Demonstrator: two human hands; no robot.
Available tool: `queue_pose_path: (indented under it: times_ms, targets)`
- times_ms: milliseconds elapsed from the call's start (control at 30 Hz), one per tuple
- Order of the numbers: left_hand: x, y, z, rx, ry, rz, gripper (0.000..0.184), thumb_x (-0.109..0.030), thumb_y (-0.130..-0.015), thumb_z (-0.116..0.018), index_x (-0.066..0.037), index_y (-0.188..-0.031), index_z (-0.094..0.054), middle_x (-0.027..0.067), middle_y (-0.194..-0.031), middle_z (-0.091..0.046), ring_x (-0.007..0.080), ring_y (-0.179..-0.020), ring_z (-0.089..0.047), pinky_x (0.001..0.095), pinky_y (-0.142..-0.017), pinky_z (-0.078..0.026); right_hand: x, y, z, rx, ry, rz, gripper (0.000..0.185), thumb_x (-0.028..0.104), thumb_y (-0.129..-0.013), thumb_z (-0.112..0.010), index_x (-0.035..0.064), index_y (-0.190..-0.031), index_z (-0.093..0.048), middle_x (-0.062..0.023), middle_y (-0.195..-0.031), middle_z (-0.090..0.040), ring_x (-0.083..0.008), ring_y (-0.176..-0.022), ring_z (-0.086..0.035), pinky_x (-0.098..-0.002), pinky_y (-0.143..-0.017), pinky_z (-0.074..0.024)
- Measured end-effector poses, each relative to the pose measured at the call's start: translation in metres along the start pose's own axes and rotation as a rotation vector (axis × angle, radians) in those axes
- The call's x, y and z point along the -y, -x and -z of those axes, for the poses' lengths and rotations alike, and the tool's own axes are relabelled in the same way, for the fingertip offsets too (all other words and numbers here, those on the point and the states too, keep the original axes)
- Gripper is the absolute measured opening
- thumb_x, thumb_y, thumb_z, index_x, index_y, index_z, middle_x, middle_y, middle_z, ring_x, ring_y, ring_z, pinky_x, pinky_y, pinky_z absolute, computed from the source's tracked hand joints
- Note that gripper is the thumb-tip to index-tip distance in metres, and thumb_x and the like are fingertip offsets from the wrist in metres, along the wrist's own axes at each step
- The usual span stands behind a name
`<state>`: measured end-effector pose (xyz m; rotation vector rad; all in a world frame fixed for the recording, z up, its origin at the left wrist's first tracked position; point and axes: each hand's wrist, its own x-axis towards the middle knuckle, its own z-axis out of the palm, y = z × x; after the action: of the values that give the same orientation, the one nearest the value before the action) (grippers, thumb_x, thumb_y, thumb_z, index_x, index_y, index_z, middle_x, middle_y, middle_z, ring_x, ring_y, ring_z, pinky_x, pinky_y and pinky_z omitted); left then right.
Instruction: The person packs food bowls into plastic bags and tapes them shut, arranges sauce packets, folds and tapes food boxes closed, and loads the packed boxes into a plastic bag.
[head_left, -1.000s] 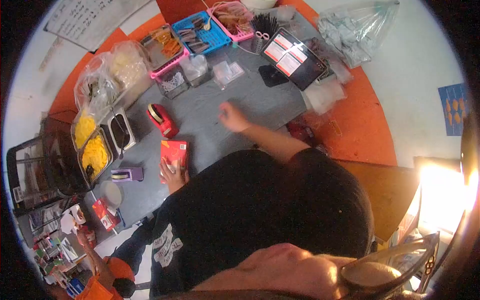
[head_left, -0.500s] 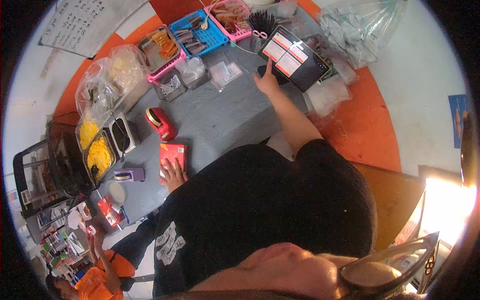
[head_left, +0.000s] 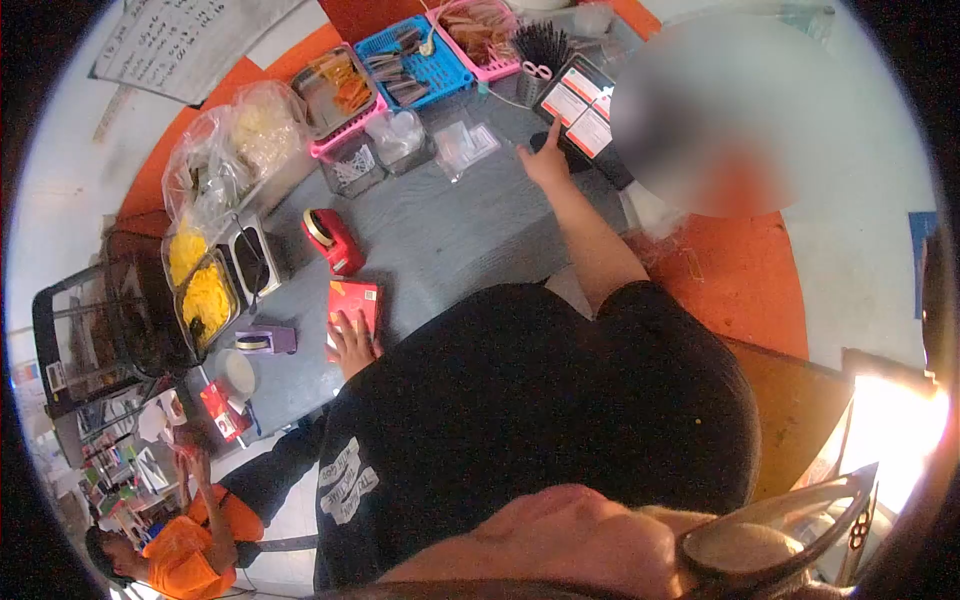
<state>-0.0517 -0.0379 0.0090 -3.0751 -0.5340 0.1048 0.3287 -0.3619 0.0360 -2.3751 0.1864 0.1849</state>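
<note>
My right hand [head_left: 547,165] reaches to the tablet [head_left: 577,105], index finger stretched out and thumb apart. Its fingertip is at the lower left edge of the screen, which shows white and orange panels. A blurred patch hides the tablet's right part. My left hand [head_left: 352,345] lies flat with spread fingers on a red box [head_left: 355,296]. Just beyond that box stands a red tape dispenser [head_left: 335,243], and a smaller purple tape dispenser [head_left: 268,340] is to its left.
Baskets, a blue one [head_left: 440,75] among them, line the back with packets. Metal trays hold yellow food [head_left: 207,305]. A black cup of straws [head_left: 540,50] stands behind the tablet. Another red box [head_left: 222,410] is at the left end, near a person in orange [head_left: 185,560].
The view has shifted slightly, and a blurred patch now covers the right side of the tablet and the bags near it. Both hands keep about the same places.
</note>
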Motion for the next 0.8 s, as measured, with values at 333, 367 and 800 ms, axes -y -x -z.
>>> queue_pose_path:
  times_ms: [333, 367, 800]
  targets:
    - [0.011, 0.001, -0.005, -0.089, 0.21, -0.032, 0.056, -0.018, -0.074, -0.064, -0.014, -0.127, -0.044, 0.0152, -0.15, -0.017, 0.043, -0.136, -0.012, 0.0675, -0.101, -0.014, 0.006, 0.051, -0.026, 0.03, -0.17, 0.369, 0.074, 0.019, -0.08, -0.063, 0.009, -0.141, -0.022, -0.0147, -0.087, -0.06, -0.031, -0.076, -0.06, -0.0409, -0.076, -0.0472]
    - [0.012, 0.0, -0.004, -0.103, 0.266, -0.05, 0.051, -0.015, -0.073, -0.065, -0.013, -0.121, -0.048, 0.016, -0.149, -0.018, 0.0433, -0.136, -0.014, 0.0671, -0.101, -0.014, 0.005, 0.068, -0.041, 0.173, -0.207, 0.436, 0.07, 0.017, -0.08, -0.064, 0.0082, -0.139, -0.028, -0.0136, -0.086, -0.059, -0.0289, -0.076, -0.059, -0.0398, -0.076, -0.0469]
    - [-0.035, -0.056, 0.037, 0.001, 0.556, -0.553, 0.047, -0.014, -0.074, -0.067, -0.008, -0.117, -0.05, 0.011, -0.132, -0.044, 0.0285, -0.129, -0.036, 0.0586, -0.106, -0.019, 0.098, 0.191, -0.107, 0.655, 0.507, 1.356, 0.087, 0.03, -0.056, -0.079, 0.0165, -0.132, -0.038, -0.0136, -0.134, -0.034, -0.0345, -0.124, -0.032, -0.0596, -0.099, -0.0234]
